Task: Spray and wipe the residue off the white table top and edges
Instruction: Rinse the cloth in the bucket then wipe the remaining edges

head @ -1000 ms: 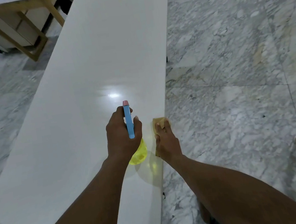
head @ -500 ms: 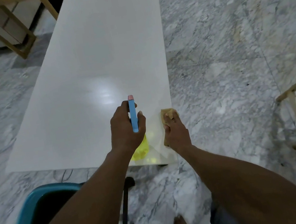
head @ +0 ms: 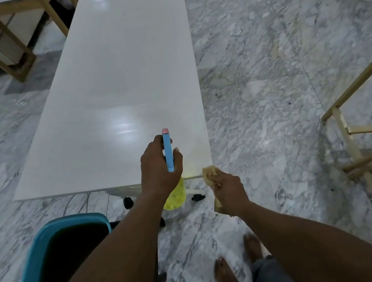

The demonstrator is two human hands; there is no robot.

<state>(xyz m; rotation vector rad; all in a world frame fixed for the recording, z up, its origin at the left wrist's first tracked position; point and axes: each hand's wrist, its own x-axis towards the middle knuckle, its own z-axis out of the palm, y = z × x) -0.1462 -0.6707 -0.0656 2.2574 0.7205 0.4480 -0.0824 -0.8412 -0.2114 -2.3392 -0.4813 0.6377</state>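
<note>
Marble floor surrounds the white table top, which stretches away ahead of both hands, its near end edge now in full view. The person has backed off since a second ago. Then the right hand was pressing the cloth on the long right-hand edge, some way up from the end. Now it has slid down that edge and sits at the near right corner. Its fingers are bunched tight round the tan cloth, a wad of which pokes out ahead of the knuckles and touches the corner, while a tail hangs behind the palm.

Just to the left of it, the left hand still has its fingers wrapped round the neck of the spray bottle. The blue head points forward over the top and the yellow body hangs below the wrist, past the table's end.

By my reading, the right edge is wiped along its length, so the near end edge, running leftward from the cloth, is the likely next stretch. A teal chair stands below and left of the left forearm.
</note>
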